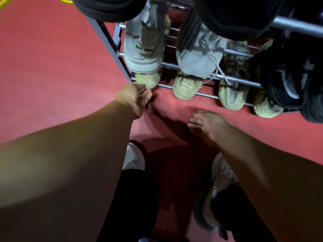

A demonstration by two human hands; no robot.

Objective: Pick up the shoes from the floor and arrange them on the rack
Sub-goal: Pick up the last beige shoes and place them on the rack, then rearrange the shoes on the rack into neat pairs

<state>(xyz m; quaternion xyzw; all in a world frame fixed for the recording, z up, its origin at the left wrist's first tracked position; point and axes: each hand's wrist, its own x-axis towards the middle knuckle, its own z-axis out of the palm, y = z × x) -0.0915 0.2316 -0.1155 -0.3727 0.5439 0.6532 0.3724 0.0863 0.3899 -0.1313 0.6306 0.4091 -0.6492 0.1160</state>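
The left hand (135, 99) reaches forward on a straight arm, its fingertips pinching the toe of the leftmost beige shoe (148, 82), which sits on the lowest tier of the metal-bar rack (208, 95). The right hand (208, 124) hovers palm-down over the red floor (52, 67), fingers loose and holding nothing. The neighbouring shoe (185, 88), chunky-soled and ridged, carries small print that seems to read "DESIGN".

A red floor (52, 67) spread underfoot; a yellow-green cord (66, 0) crossed its far corner. The person wore pale sneakers (133, 157) and black trousers (132, 198).
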